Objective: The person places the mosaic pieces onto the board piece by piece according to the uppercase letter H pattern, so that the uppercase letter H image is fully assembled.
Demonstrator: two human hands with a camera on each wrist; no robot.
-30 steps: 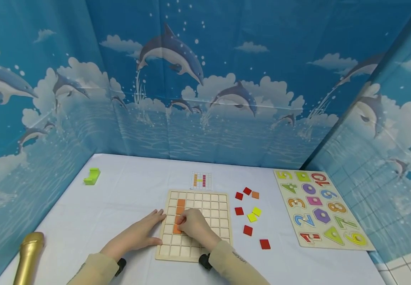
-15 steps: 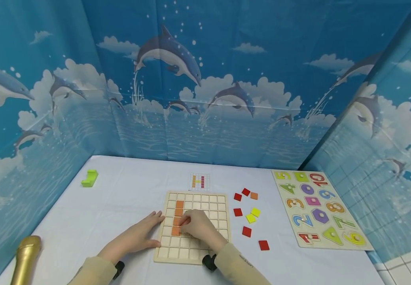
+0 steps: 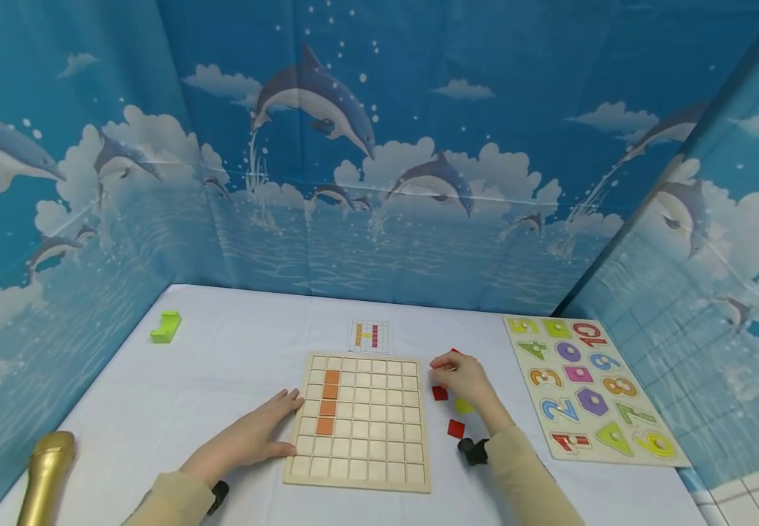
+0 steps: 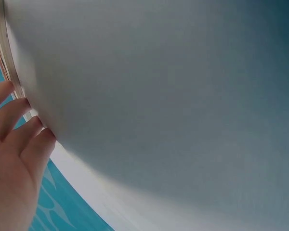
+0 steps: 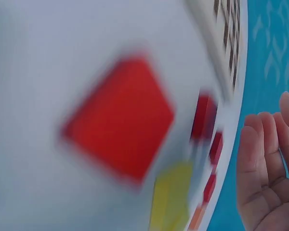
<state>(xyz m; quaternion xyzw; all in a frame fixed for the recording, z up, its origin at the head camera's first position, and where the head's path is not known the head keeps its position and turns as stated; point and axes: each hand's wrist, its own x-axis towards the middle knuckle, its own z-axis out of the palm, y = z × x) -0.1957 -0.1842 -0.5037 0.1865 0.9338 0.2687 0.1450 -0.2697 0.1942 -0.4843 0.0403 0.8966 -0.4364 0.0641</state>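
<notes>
Pale gridded wooden board (image 3: 379, 447) sits mid-table on smooth white cloth (image 3: 221, 365), flat orange squares (image 3: 329, 408) lined up at its left. Left hand (image 3: 257, 431) just rests relaxed on the left edge; right hand's (image 3: 463, 381) swung off rightward, fingers loose, over the red squares (image 3: 456, 429).

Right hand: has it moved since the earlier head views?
Yes, the right hand has moved rightward, from over the grid board to the loose tiles beside it.

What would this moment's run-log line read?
left hand: at board edge; right hand: near loose red tiles; orange tiles: column on board
</notes>
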